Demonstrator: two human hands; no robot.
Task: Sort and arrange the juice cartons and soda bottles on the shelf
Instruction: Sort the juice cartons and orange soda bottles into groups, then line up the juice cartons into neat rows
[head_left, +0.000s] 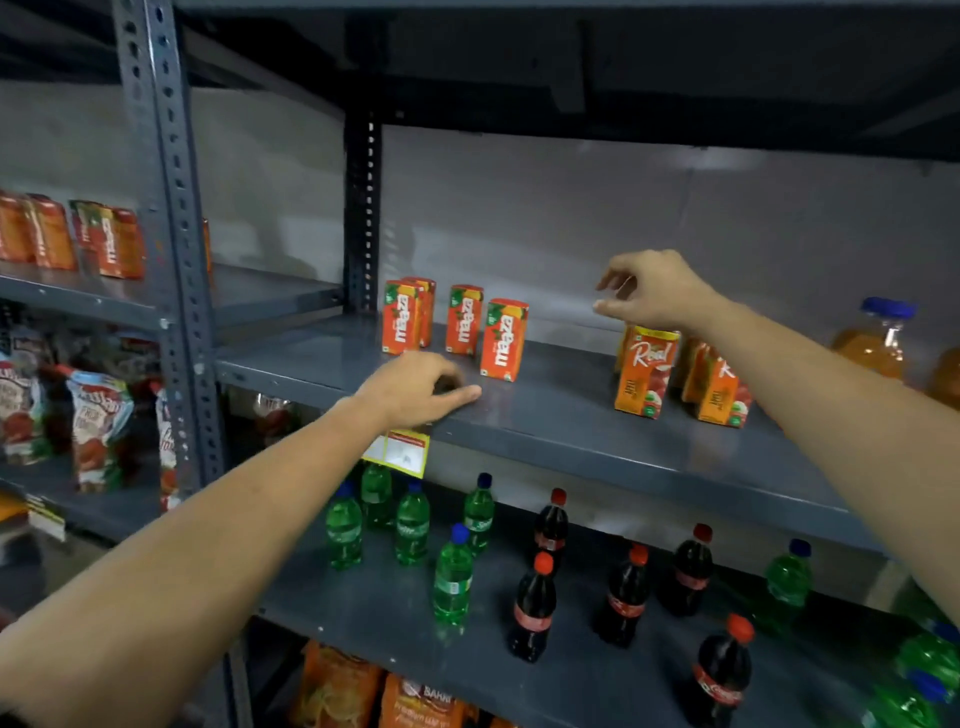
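Observation:
Several small orange Maaza juice cartons (503, 340) stand upright on the grey upper shelf (571, 415). To their right stand orange Real cartons (644, 371), some hidden behind my right forearm. My left hand (421, 387) rests on the shelf's front edge just below the Maaza cartons, fingers curled and holding nothing. Just above the front Real carton hovers my right hand (649, 291), with its fingers apart and empty. On the lower shelf (395, 623) stand green soda bottles (453, 577) at the left and dark cola bottles (535, 608) at the right, loosely mixed.
An orange drink bottle with a blue cap (878, 338) stands at the far right of the upper shelf. A yellow price tag (400, 449) hangs from the shelf edge. A slotted steel upright (176, 291) divides off the left bay, which holds pouches and more cartons.

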